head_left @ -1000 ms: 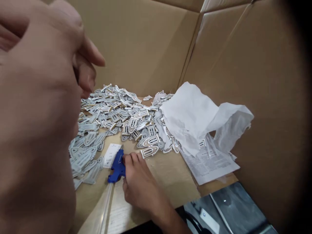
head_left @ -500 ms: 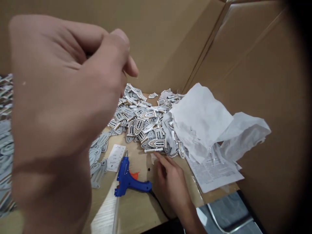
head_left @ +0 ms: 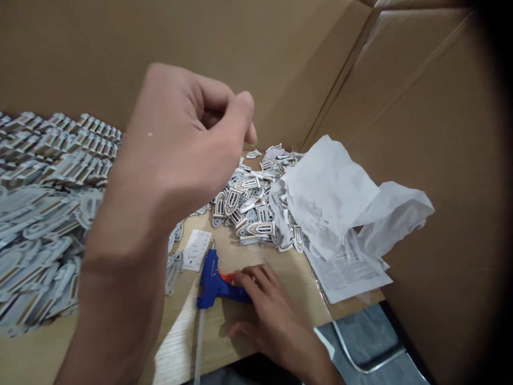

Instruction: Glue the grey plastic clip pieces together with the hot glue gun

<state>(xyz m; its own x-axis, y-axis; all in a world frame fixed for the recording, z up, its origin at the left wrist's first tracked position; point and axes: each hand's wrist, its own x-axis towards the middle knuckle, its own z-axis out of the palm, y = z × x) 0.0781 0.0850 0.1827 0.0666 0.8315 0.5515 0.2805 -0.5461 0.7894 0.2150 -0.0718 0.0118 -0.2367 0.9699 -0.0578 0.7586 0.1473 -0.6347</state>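
Observation:
My left hand [head_left: 188, 133] is raised close to the camera, fingers curled and thumb pressed against them; whatever they pinch is hidden. Lower down, my right hand [head_left: 276, 315] reaches over the handle of a blue glue gun [head_left: 209, 278] lying on the table. Its fingertips touch the handle near the orange trigger, while the thumb stays apart on the near side. A translucent glue stick [head_left: 199, 342] sticks out of the gun's rear. Beyond the nozzle spreads a heap of small white and gold arch-shaped pieces [head_left: 260, 229], partly hidden by my left hand.
Stacked rows of similar pieces [head_left: 48, 214] fill the left side. A handwritten card [head_left: 196, 250] lies beside the nozzle. Crumpled white paper [head_left: 332, 187] rests over printed sheets [head_left: 344, 283] at right. Cardboard walls [head_left: 320, 64] rise behind, and a metal-framed chair [head_left: 372, 342] stands lower right.
My right hand has left the small white piece at the heap's edge and moved to the glue gun's handle. My left hand has shifted right and farther from the camera, still closed.

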